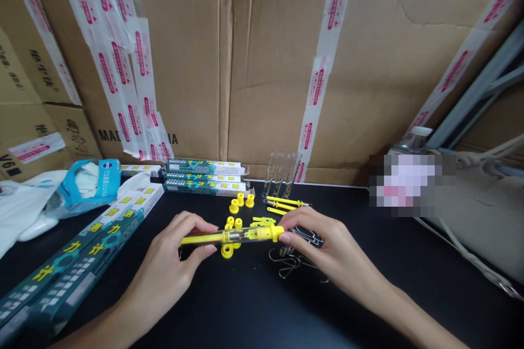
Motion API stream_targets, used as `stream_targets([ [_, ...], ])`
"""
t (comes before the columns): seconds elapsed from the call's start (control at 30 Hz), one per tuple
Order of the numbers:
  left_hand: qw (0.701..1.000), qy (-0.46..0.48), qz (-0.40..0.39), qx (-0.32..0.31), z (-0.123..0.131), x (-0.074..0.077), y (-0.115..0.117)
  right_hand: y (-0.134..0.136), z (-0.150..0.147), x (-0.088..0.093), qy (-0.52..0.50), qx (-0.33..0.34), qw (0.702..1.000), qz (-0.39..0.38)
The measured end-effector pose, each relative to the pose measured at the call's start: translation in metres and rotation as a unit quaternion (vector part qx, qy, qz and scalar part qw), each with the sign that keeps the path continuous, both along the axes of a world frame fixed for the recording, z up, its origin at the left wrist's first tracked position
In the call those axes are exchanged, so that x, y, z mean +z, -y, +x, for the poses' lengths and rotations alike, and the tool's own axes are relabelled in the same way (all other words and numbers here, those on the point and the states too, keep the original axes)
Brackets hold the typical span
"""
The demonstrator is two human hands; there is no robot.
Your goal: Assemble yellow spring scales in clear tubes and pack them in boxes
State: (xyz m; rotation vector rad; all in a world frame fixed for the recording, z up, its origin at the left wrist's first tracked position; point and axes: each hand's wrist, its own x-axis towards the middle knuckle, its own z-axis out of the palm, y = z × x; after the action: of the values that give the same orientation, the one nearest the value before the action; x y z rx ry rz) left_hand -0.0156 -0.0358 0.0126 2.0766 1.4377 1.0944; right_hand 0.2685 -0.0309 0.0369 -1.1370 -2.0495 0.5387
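My left hand [180,253] and my right hand [321,245] together hold a clear tube with yellow parts inside [235,236], lying level just above the black table [254,305]. The left fingers pinch its left end; the right fingertips grip the yellow cap at its right end. Loose yellow caps [240,202] and a yellow ring [226,251] lie beneath and behind it. Yellow rods [282,204] and empty clear tubes [281,173] rest further back. Metal wire hooks [290,264] lie under my right hand.
Teal and white printed boxes lie in a row at the left [82,262] and stacked at the back [204,174]. A blue and white plastic bag [77,185] sits far left. Taped cardboard [262,65] walls off the back. A bottle [415,139] and a cable [470,262] are at right.
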Motion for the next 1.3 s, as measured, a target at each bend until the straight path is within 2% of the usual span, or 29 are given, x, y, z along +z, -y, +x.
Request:
stream_targets([
  [0.1,1.0,-0.001,0.002,0.004,0.0,0.0,-0.001,-0.001,-0.002,-0.002,-0.029,-0.011,0.999,-0.027],
  [0.2,1.0,-0.002,0.007,0.004,0.0,0.0,-0.001,-0.001,-0.009,-0.009,-0.123,-0.01,0.988,-0.096],
  [0.37,1.0,0.005,0.001,0.003,0.002,0.001,0.001,0.001,-0.021,-0.023,-0.306,0.0,0.927,-0.217],
  [0.6,0.997,0.059,-0.049,-0.023,0.007,0.001,0.006,0.006,-0.025,-0.02,-0.417,0.0,0.862,-0.288],
  [0.77,0.986,0.097,-0.099,-0.093,0.009,-0.005,0.01,0.005,-0.025,-0.019,-0.524,0.04,0.788,-0.322],
  [0.9,0.959,0.182,-0.152,-0.153,0.01,-0.011,0.015,0.002,-0.022,-0.02,-0.565,0.058,0.747,-0.346],
  [1.0,0.944,0.212,-0.176,-0.179,0.01,-0.011,0.017,0.001,-0.019,-0.021,-0.568,0.058,0.742,-0.351],
  [1.3,0.894,0.255,-0.263,-0.26,0.007,0.005,0.019,-0.008,-0.011,-0.022,-0.553,0.053,0.76,-0.338],
])
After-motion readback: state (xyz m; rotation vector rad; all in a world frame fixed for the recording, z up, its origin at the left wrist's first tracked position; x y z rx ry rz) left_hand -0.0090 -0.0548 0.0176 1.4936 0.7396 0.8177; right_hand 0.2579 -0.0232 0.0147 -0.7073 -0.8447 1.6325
